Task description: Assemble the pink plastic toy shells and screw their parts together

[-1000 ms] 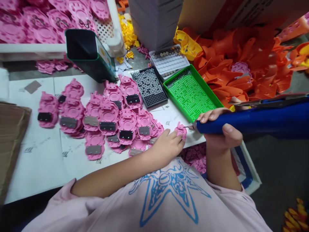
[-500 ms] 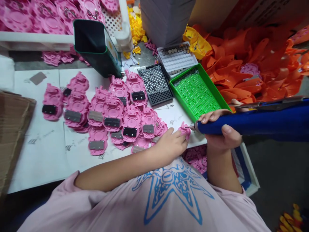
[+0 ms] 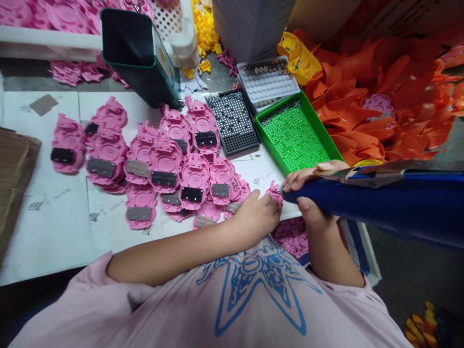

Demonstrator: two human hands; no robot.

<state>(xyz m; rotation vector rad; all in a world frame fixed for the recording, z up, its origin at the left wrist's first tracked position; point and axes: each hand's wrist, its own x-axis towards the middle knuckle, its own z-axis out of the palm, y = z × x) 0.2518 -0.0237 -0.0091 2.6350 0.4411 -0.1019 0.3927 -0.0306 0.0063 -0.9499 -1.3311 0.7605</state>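
Observation:
My right hand (image 3: pixel 315 193) is wrapped round a blue electric screwdriver (image 3: pixel 377 195), its tip pointing left at a small pink plastic part (image 3: pixel 274 193). Under my left hand (image 3: pixel 259 212) that part is held at the table's near edge, with the fingers curled over it and hiding much of it. Left of that hand lie several pink plastic housings (image 3: pixel 166 162), some stacked, each with a black or grey plate screwed on. A green tray (image 3: pixel 300 130) of small screws stands just beyond the screwdriver, beside a black tray (image 3: pixel 234 121) with screws in its holes.
A tall dark bin (image 3: pixel 139 58) stands behind the housings. At the back left is a white crate (image 3: pixel 39 43) of pink parts. Orange plastic pieces (image 3: pixel 362 106) are heaped at the right. A cardboard box (image 3: pixel 16 179) sits at the left edge. Below the table lie more pink parts (image 3: pixel 292 237).
The screwdriver's tip has moved closer to the small pink part, and its body has tilted, the rear end dropping lower in view. The left hand still holds the part. The view has shifted slightly.

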